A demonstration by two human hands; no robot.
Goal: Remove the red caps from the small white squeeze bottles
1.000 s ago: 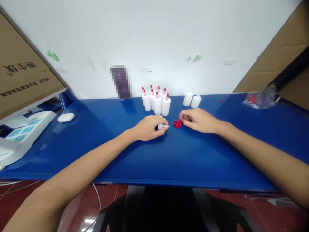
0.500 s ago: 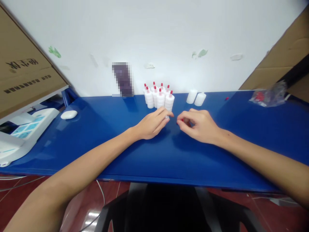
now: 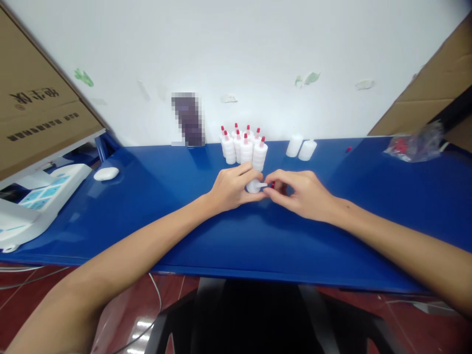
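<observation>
Where the bottle (image 3: 252,187) narrows, it's conical.

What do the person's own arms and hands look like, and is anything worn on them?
The left arm and right arm are bare, with no sleeves in view. The left hand and right hand are ungloved; no watch shows. A small spot marks the right forearm near the wrist.

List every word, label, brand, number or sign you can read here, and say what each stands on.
None reads with certainty.
Brown cardboard box, left: two rows of dark characters, too distorted and blurred to quote.
White plastic device with blue panels: any print is too small.
Dark pixelated patch: unreadable.
White bottles with red tips: no lettering visible.
</observation>
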